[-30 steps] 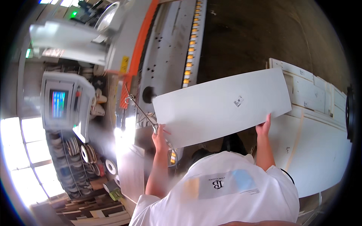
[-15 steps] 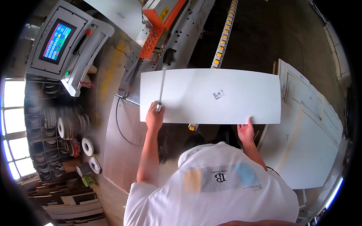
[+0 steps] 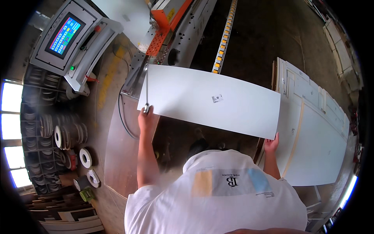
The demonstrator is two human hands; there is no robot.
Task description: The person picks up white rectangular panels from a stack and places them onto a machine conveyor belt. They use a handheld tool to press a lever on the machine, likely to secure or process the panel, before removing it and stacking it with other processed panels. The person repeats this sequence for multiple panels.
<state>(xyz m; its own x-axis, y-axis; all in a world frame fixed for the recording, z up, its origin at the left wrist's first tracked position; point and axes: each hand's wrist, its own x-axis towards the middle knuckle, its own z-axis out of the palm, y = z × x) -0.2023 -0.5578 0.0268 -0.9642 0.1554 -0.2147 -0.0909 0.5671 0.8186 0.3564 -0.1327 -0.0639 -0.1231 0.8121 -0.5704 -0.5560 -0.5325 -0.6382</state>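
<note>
While both hands carry it, the white panel [image 3: 210, 105] lies forward of the person, long axis across the body and slanting: left end farther forward, right end pulled nearer the shirt [image 3: 218, 206]. Small printed label [image 3: 217, 98] near mid-face. Left hand [image 3: 145, 120] is at the near left corner, fingers curled in on the edge; a thin metal rod [image 3: 147, 86] runs forward from it along the left end, but cannot tell if the rod is gripped too. Right hand [image 3: 271, 145] pinches the near right corner, thumb up at the edge, the other fingers mostly hidden underneath.

Key relation: left end sits just beside the near end of the grey machine [image 3: 186, 43] with its orange guard [image 3: 157, 48]; contact cannot be told. Left hand is the nearer one to it. Far long edge faces the roller rail [image 3: 223, 48], yellow rollers in a line. Right end is beside the left edge of the board stack [image 3: 317, 152], apparently above it.

No bench seen under the panel; dark floor [image 3: 261, 43] shows beyond. Brownish sheet [image 3: 128, 163] left of the left forearm. Farther left: console [image 3: 43, 58] with lit screen [image 3: 65, 36], rack of rolls [image 3: 35, 128], bright windows [image 3: 11, 121].
</note>
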